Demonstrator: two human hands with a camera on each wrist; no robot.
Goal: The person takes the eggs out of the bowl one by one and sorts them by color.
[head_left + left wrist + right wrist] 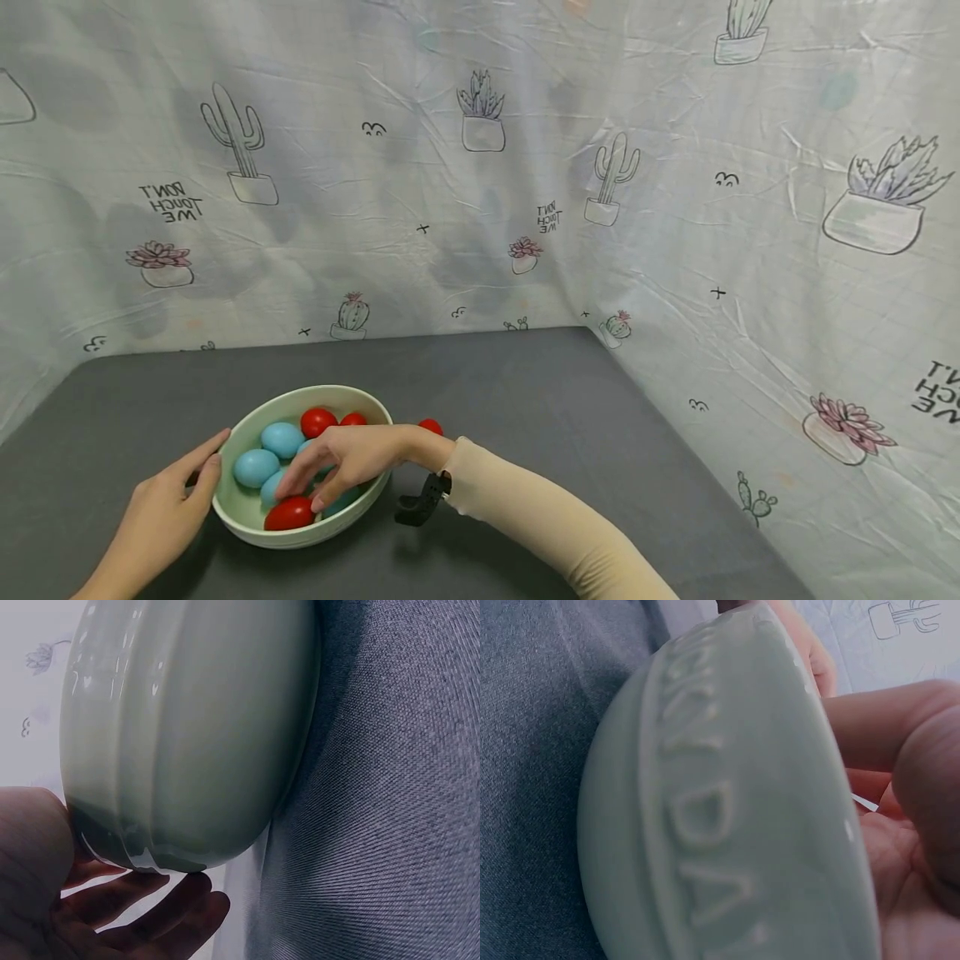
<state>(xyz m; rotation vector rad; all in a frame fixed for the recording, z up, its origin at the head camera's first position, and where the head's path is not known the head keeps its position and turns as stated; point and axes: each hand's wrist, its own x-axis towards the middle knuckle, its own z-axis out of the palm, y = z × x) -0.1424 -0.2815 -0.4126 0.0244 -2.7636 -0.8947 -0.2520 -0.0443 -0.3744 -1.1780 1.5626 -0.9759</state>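
Note:
A pale green bowl (242, 518) holds several light blue eggs (257, 468) and a few red eggs (318, 422). My left hand (167, 508) rests against the bowl's left side, thumb and fingertips at the outer wall near the rim. In the left wrist view its loosely bent fingers (196, 904) lie along that wall. My right hand (352, 458) reaches over the rim into the bowl, with thumb and fingers around the near red egg (288, 514). The bowl wall (727, 795), with raised letters, hides those fingertips in the right wrist view.
Another red egg (431, 426) lies outside the bowl, partly behind my right wrist. A black strap (422, 500) hangs at that wrist. The grey tabletop (600, 500) meets a white curtain (420, 183) with plant drawings at the back and right.

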